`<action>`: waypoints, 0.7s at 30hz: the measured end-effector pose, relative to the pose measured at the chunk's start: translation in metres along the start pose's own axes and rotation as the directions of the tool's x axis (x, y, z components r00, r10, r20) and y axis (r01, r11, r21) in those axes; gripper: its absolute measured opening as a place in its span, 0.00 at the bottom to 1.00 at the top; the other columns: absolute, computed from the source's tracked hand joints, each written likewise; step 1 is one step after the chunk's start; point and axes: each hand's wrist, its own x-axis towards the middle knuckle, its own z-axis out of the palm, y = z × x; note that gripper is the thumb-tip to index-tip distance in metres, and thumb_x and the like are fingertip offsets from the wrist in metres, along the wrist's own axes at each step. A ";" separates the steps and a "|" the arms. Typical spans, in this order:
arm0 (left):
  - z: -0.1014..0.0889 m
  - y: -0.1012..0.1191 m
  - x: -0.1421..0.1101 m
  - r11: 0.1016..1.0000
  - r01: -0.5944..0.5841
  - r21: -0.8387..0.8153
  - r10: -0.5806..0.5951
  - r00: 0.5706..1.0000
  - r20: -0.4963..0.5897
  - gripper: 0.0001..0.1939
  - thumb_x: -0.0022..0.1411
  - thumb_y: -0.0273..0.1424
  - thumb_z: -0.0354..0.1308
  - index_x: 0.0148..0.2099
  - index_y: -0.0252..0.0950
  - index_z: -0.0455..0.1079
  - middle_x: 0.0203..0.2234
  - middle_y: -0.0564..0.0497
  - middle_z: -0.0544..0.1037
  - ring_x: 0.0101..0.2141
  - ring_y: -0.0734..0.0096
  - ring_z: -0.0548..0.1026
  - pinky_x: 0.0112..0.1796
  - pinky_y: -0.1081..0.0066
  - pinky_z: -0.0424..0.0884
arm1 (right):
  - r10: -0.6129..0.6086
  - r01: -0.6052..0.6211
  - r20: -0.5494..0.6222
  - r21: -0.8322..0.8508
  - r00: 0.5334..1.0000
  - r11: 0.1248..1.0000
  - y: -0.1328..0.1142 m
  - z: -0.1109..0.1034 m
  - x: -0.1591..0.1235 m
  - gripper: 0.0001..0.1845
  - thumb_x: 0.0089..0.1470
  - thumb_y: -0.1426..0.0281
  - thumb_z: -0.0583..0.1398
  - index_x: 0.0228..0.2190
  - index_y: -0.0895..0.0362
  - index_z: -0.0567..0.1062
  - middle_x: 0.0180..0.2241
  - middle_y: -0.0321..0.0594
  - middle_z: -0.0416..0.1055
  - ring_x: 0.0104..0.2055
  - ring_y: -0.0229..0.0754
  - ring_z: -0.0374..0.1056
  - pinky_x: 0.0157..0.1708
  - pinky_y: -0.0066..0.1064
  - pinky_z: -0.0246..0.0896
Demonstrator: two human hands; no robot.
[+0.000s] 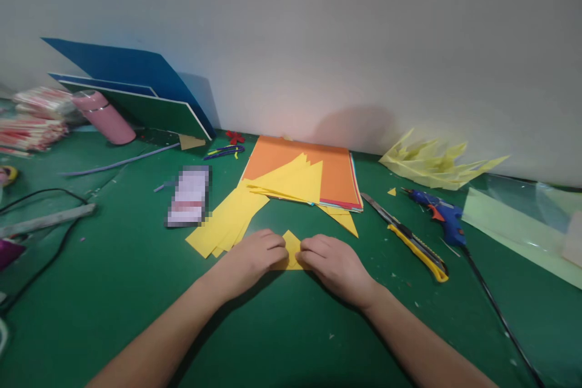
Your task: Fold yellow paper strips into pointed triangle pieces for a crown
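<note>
A small yellow piece of paper (pixel 291 248) with a pointed top lies on the green table between my hands. My left hand (pixel 264 250) has its fingers curled over the paper's left side. On the opposite side, my right hand (pixel 328 260) presses curled fingers on the paper. Both hands partly cover it, and their fingertips are hidden. Just beyond lie yellow paper strips (pixel 222 221), fanned out to the left. Several yellow paper triangles (pixel 295 182) rest on a stack of coloured sheets with orange paper (pixel 268 154) on top.
On the right lie a yellow utility knife (pixel 411 242), a blue glue gun (pixel 441 215) with its cord, and pale yellow pointed paper (pixel 436 167). A phone (pixel 188 197), tweezers (pixel 225 151), a pink bottle (pixel 107 118) and leaning boards (pixel 136 106) stand or lie on the left.
</note>
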 end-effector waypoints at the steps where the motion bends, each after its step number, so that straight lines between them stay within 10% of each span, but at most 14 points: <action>1: 0.000 0.001 0.000 1.000 0.015 0.001 -0.015 1.000 0.001 0.11 0.66 0.21 0.46 0.38 0.35 0.69 0.34 0.49 0.73 0.35 0.67 0.68 0.37 0.69 0.66 | -0.010 0.010 -0.010 -0.002 1.000 1.000 0.000 0.000 0.000 0.19 0.64 0.75 0.45 0.29 0.56 0.73 0.30 0.40 0.71 0.31 0.40 0.60 0.30 0.30 0.54; 21: 0.006 0.001 0.000 0.987 0.160 0.002 -0.160 0.986 -0.055 0.08 0.64 0.21 0.48 0.34 0.34 0.67 0.31 0.49 0.71 0.32 0.68 0.69 0.33 0.70 0.65 | 0.129 -0.122 -0.054 0.127 0.990 0.984 0.000 0.003 -0.005 0.13 0.64 0.72 0.49 0.36 0.58 0.73 0.31 0.43 0.71 0.32 0.42 0.63 0.32 0.31 0.59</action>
